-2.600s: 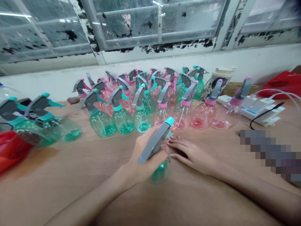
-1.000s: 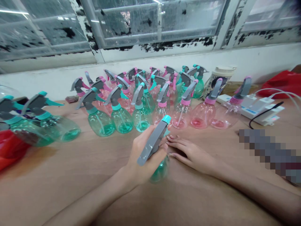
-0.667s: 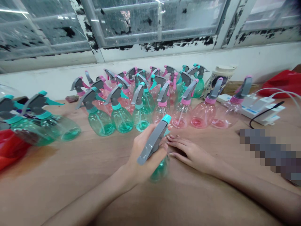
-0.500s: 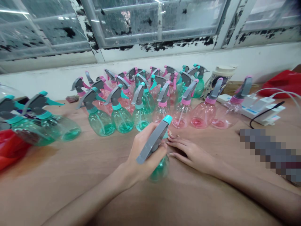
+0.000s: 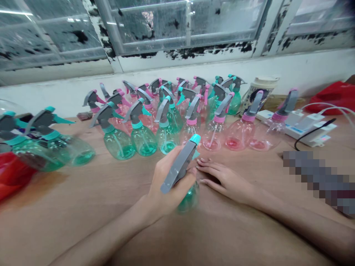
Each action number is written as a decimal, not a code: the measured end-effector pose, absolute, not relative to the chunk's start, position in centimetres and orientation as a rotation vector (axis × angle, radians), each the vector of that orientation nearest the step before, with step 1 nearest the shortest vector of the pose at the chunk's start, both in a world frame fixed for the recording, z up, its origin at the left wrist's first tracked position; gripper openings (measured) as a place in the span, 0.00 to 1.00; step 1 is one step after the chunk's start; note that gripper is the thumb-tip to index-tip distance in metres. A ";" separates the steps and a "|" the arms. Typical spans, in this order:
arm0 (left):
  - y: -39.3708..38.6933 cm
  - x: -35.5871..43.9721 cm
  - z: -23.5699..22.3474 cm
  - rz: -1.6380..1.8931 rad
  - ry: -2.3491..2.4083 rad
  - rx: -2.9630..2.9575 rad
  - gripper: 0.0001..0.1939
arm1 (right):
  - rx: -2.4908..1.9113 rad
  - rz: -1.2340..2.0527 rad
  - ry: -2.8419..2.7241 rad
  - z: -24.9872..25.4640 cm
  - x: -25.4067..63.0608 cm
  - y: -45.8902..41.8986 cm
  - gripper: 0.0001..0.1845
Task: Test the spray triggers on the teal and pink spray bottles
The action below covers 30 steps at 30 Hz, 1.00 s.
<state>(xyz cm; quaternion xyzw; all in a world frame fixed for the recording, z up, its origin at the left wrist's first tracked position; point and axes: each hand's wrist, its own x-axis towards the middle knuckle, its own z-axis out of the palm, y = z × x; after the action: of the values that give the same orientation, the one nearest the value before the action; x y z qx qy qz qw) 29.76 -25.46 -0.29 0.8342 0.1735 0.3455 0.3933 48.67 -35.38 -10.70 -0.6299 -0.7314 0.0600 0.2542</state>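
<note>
A green spray bottle with a grey trigger head and turquoise nozzle stands near the middle of the table. My left hand is wrapped around its neck below the head; part of the bottle is hidden behind the fingers. Just right of the bottle, my right hand lies on the tabletop with its fingers stretched out, holding nothing. In front of both hands is a row of similar bottles, among them a green bottle and a pink bottle.
More spray bottles crowd toward the wall, and two green ones, including this green bottle, are at left beside a red bag. At right are a white power strip with cables, a patterned cup and another red bag.
The held bottle's nozzle has shifted slightly left and up with my left hand. My right hand stays nearly where it was.
</note>
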 end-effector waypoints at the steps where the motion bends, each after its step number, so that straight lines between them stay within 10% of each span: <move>1: -25.5 29.8 -0.3 0.874 0.423 2.126 0.09 | -1.716 0.160 -1.993 -10.7 48.7 -35.4 0.24; 30: -25.2 29.7 -0.3 0.822 0.396 2.077 0.11 | -1.681 0.152 -1.959 -11.0 48.7 -35.3 0.24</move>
<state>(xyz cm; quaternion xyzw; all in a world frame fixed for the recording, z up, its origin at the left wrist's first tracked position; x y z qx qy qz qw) 29.71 -25.23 -0.30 0.8297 0.1583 0.3284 0.4227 48.69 -35.32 -11.03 -0.6252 -0.7285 0.0565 0.2742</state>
